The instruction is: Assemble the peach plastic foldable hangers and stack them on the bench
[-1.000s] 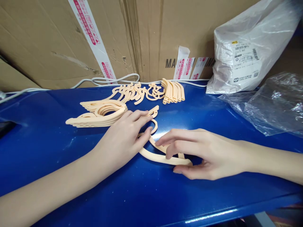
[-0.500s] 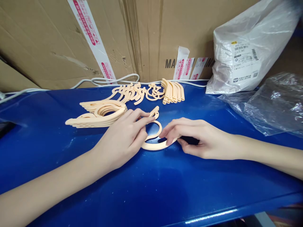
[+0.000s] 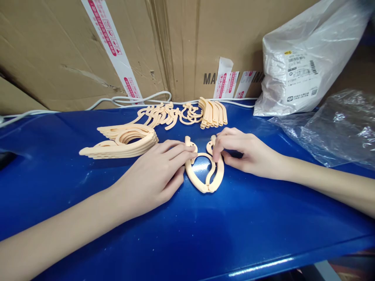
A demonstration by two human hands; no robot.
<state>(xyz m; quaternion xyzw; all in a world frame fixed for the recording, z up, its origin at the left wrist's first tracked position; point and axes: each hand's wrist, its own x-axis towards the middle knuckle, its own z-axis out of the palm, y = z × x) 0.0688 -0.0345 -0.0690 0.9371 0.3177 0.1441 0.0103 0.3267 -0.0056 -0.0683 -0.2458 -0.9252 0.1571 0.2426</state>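
Observation:
A peach plastic folding hanger [image 3: 205, 177] lies folded on the blue table [image 3: 205, 234], its two arms meeting at the near end. My left hand [image 3: 155, 175] rests flat beside it, fingertips pressing its left arm near the hook end. My right hand [image 3: 246, 154] pinches the top of its right arm with thumb and fingers. Behind my left hand sits a stack of opened peach hangers [image 3: 123, 140]. Further back lies a row of folded peach hangers [image 3: 187, 113].
Taped cardboard boxes [image 3: 117, 47] form a wall behind the table. A white cable [image 3: 137, 99] runs along their base. A white labelled plastic bag [image 3: 304, 66] and a crumpled clear bag [image 3: 336, 128] lie at the right. The table's front edge is close.
The hanger went from spread flat to folded, its arms swung together. My right hand moved up and away from me; my left hand stayed on the left arm.

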